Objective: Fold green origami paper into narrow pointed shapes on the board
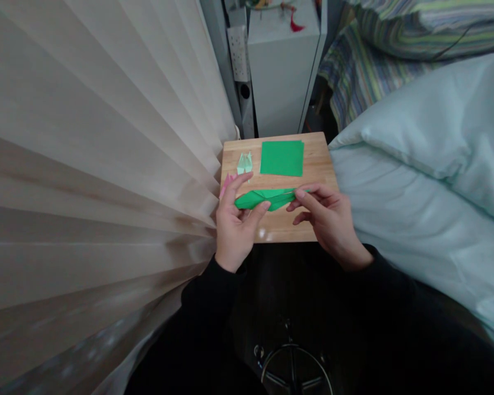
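Observation:
A folded green origami paper [271, 198] is stretched lengthwise between my two hands, above the wooden tabletop [286, 233]. Its left end lies in my left hand [237, 227], with the thumb pressed on its lower edge and the fingers behind. My right hand [327, 219] pinches the narrow right end between thumb and index finger, the other fingers curled loosely. Behind them lies a stack of green paper sheets [282, 158]. A small pale-green folded paper piece [245, 163] stands left of the stack. A pink folded paper piece [228, 181] is partly hidden by my left hand.
A pleated cream curtain [107, 137] hangs close along the left. On the right, a bed with a pale blue quilt [428, 164] borders the table. A white cabinet [284, 77] stands beyond the far edge. Below is a round metal chair base [294, 373].

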The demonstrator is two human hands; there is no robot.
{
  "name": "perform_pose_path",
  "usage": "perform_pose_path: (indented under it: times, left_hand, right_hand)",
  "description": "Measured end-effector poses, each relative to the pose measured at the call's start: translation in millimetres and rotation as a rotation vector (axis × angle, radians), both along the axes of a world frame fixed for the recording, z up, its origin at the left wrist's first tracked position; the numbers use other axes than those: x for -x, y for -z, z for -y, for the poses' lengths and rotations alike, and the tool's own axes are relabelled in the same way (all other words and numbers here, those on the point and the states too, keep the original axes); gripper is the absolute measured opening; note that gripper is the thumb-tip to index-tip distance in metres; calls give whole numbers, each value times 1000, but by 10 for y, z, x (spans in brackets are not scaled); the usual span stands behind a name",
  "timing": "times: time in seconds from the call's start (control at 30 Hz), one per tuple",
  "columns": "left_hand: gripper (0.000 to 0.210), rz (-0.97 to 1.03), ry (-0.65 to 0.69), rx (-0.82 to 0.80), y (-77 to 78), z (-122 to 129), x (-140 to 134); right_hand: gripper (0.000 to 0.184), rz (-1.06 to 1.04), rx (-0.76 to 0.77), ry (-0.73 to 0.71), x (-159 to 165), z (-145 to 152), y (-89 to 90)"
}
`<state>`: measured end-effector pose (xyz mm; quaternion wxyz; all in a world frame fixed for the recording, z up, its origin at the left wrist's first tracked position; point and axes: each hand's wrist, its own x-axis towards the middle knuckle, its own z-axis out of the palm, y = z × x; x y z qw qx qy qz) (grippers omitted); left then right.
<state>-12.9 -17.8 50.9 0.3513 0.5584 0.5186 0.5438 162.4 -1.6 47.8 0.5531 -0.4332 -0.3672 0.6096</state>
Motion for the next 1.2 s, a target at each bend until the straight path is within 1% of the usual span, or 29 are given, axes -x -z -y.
perform_pose_path:
  times: [0.07,0.2,0.27,0.33,0.4,0.47,0.53,0.63,0.8,1.0,1.1,1.2]
  left_hand:
    - [49,25,16,32,-2,10,-25]
    - [31,19,135,148,-46,11,-9]
    - [33,6,160,214,-60,-1,19]
    - [34,30,156,260,-56,-16,33]
    - [32,96,163,272,-33,-26,20]
    - [32,178,213,292,-3,-27,-15]
    - [28,255,261,334,23,-18,-57]
    - [26,331,282,389,38,0,-104]
    - [27,406,292,412,22,7,-119]
    - [24,421,281,424,43,7,-108]
    - [21,421,263,417,52,11,-103]
    - [20,431,266,410,55,14,-102]
  right_hand:
    - [25,7,-28,33,-19,-27,16]
    - [30,61,-100,123,-124,-128,69]
    - [30,116,-137,118,-183,-173,80]
    - [30,188,-160,39,-216,-190,72]
    - [36,199,-136,-83,-213,-175,52]
    - [42,177,-94,-179,-183,-139,33]
    - [41,166,-72,-235,-144,-99,25]
    - [37,154,-76,-265,-105,-63,30]
    - [31,146,-41,-271,-86,-58,55]
    - [27,183,-26,-333,-72,-44,33]
    - [27,218,-13,-383,-71,-38,8]
    - [31,238,-13,-373,-59,-25,7]
